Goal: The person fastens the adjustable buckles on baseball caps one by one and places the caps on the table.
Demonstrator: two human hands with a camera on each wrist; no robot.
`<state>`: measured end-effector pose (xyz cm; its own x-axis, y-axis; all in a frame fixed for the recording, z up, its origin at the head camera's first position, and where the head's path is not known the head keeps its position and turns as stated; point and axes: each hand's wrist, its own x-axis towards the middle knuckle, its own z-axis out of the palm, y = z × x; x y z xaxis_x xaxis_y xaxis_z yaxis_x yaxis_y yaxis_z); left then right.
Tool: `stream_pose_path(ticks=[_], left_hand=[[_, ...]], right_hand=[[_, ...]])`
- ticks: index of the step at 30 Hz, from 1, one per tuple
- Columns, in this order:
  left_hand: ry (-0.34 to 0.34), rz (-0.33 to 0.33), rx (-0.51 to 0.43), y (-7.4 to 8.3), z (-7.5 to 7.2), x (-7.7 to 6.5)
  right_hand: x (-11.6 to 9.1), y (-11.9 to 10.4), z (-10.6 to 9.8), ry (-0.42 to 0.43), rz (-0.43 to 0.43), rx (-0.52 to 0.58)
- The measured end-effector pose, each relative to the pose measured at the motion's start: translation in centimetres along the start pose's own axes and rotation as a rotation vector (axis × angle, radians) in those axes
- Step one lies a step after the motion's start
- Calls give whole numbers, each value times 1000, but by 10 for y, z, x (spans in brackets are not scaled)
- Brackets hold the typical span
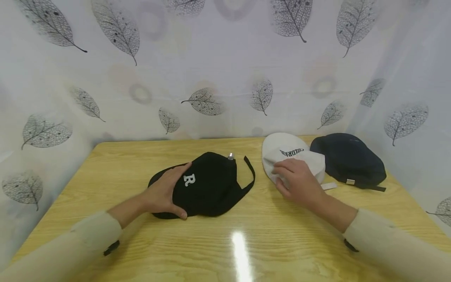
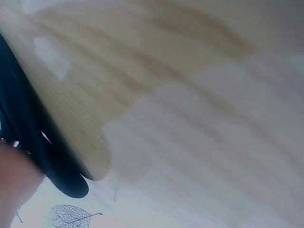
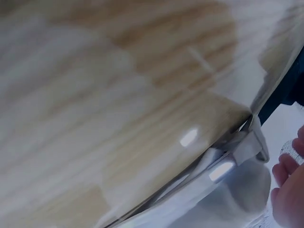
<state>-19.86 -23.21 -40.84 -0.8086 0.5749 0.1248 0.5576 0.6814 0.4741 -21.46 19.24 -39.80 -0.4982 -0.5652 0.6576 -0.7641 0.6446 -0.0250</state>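
Note:
A black cap [image 1: 211, 188] with a white letter R lies on the wooden table, brim to the left and its strap looped out to the right. My left hand [image 1: 165, 192] rests across its brim and front, fingers spread and thumb along the near side. In the left wrist view, part of that hand [image 2: 19, 183] shows beside the dark cap [image 2: 47, 152]. Over the front of a white cap [image 1: 282, 147] with dark lettering, my right hand [image 1: 299, 182] hovers with loosely bent fingers. The right wrist view shows this hand [image 3: 289, 190] beside the white cap [image 3: 237, 190].
A navy cap [image 1: 349, 160] with a small metal buckle sits at the far right, against the white cap's edge. Leaf-patterned curtain [image 1: 225, 70] hangs behind and along the sides of the wooden table [image 1: 197, 246].

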Motion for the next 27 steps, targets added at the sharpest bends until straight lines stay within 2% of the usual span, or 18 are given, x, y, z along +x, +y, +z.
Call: stream_pose_path(ticks=[4, 6, 12, 15, 20, 27], left_hand=[[-18, 23, -2, 3, 1, 4], [-36, 39, -12, 4, 2, 5], [-100, 118, -38, 8, 1, 11], [-139, 134, -49, 11, 0, 14], [-224, 127, -11, 17, -6, 18], [-300, 88, 83, 22, -21, 23]], right_hand=[[2, -7, 4, -35, -112, 38], [3, -12, 6, -85, -134, 74], [0, -23, 6, -307, -41, 166], [-3, -23, 7, -378, -43, 169], [-6, -20, 8, -370, -106, 136], [-11, -21, 8, -356, -87, 144]])
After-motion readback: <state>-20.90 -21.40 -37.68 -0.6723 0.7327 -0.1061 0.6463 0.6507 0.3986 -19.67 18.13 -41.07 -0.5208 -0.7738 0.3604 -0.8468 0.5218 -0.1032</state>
